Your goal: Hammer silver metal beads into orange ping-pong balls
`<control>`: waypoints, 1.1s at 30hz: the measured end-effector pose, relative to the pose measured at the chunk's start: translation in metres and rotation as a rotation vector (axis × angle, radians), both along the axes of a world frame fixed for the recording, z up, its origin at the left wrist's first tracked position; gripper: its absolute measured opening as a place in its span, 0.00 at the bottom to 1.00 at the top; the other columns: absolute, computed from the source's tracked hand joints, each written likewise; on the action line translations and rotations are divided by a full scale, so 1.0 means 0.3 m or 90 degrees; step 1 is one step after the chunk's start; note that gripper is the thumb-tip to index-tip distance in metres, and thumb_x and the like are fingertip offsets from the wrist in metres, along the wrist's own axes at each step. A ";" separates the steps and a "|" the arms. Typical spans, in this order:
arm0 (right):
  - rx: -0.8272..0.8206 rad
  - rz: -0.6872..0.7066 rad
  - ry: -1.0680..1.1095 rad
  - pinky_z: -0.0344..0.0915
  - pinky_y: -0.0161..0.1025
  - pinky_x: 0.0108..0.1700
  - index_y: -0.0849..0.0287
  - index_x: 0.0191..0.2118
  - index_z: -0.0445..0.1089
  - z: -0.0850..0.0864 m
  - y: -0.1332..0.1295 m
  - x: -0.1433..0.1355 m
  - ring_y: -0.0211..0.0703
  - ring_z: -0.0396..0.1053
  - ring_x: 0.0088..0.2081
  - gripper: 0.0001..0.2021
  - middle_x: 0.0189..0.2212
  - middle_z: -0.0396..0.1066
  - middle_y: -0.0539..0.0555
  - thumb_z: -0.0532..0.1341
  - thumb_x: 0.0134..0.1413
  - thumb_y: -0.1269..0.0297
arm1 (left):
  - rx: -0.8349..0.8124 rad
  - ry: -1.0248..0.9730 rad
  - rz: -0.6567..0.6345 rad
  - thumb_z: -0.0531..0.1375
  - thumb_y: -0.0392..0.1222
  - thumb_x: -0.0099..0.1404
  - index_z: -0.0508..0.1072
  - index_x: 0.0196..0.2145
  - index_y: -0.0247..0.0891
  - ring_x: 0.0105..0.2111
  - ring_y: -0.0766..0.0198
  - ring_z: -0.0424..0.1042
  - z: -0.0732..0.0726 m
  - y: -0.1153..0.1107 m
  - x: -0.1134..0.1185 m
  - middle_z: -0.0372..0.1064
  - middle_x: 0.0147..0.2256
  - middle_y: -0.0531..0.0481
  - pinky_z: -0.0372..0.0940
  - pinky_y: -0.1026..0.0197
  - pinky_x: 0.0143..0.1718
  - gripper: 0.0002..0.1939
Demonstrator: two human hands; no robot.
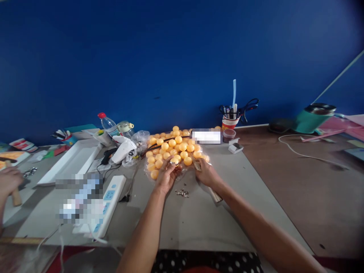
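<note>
My left hand (168,173) is closed on an orange ball (174,161), which has something shiny and metallic at its side, held up between thumb and fingers. In my right hand (207,172) is a bundle of thin sticks (214,195), slanting from the balls down toward me. Many orange balls (166,146) lie in and around a clear plastic bag just beyond both hands. Small shiny metal pieces (182,193) form a little pile on the grey mat (199,223) between my forearms.
To the left are a white power strip (109,204), a white tray (71,161), a red-capped bottle (108,123) and another person's hand (10,180). Behind on the right stand a cup of pens (230,122), a small box (236,148) and a green mug (313,119).
</note>
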State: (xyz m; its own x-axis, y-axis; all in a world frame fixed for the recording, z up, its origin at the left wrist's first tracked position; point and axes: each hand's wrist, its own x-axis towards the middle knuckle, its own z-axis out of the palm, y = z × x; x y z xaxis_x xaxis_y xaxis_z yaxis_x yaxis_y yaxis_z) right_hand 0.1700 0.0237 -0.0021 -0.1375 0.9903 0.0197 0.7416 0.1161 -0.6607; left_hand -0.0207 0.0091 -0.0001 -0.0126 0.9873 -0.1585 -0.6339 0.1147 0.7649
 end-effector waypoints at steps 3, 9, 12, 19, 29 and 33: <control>0.033 -0.025 0.099 0.66 0.42 0.45 0.61 0.53 0.64 -0.008 0.005 -0.007 0.50 0.72 0.44 0.24 0.46 0.74 0.61 0.58 0.47 0.73 | 0.001 -0.001 0.004 0.73 0.38 0.50 0.72 0.46 0.41 0.32 0.63 0.77 0.001 -0.002 0.000 0.75 0.37 0.52 0.70 0.58 0.38 0.26; -0.008 -0.026 0.237 0.65 0.38 0.35 0.62 0.49 0.67 0.020 0.021 -0.001 0.44 0.70 0.33 0.20 0.31 0.73 0.53 0.57 0.47 0.66 | -0.010 -0.009 0.004 0.73 0.38 0.49 0.72 0.46 0.40 0.31 0.63 0.76 0.007 -0.003 0.003 0.75 0.35 0.53 0.69 0.59 0.37 0.27; -0.065 0.030 0.345 0.59 0.33 0.26 0.61 0.44 0.68 0.033 0.021 0.002 0.38 0.64 0.22 0.17 0.19 0.65 0.44 0.54 0.46 0.65 | -0.010 -0.003 -0.001 0.73 0.39 0.49 0.71 0.47 0.40 0.31 0.63 0.76 0.008 -0.003 0.004 0.74 0.35 0.52 0.69 0.60 0.35 0.27; -0.095 0.107 0.636 0.59 0.35 0.27 0.60 0.41 0.66 0.064 0.008 0.005 0.35 0.61 0.21 0.15 0.24 0.67 0.47 0.56 0.48 0.59 | -0.016 0.005 -0.003 0.73 0.40 0.50 0.72 0.47 0.39 0.31 0.63 0.76 0.000 -0.002 0.005 0.75 0.35 0.52 0.70 0.59 0.36 0.28; -0.199 0.204 0.705 0.52 0.33 0.20 0.58 0.41 0.65 0.089 -0.019 0.004 0.31 0.54 0.18 0.18 0.23 0.61 0.45 0.64 0.45 0.55 | 0.006 -0.003 0.010 0.73 0.39 0.49 0.71 0.48 0.42 0.34 0.63 0.77 -0.006 0.002 -0.004 0.76 0.36 0.52 0.69 0.57 0.43 0.28; -0.203 0.249 0.652 0.54 0.32 0.20 0.59 0.42 0.66 0.090 -0.041 -0.008 0.30 0.56 0.19 0.18 0.24 0.61 0.44 0.66 0.49 0.54 | 0.024 -0.022 0.020 0.72 0.36 0.49 0.71 0.46 0.42 0.35 0.63 0.77 -0.001 0.002 -0.008 0.75 0.35 0.53 0.69 0.56 0.46 0.26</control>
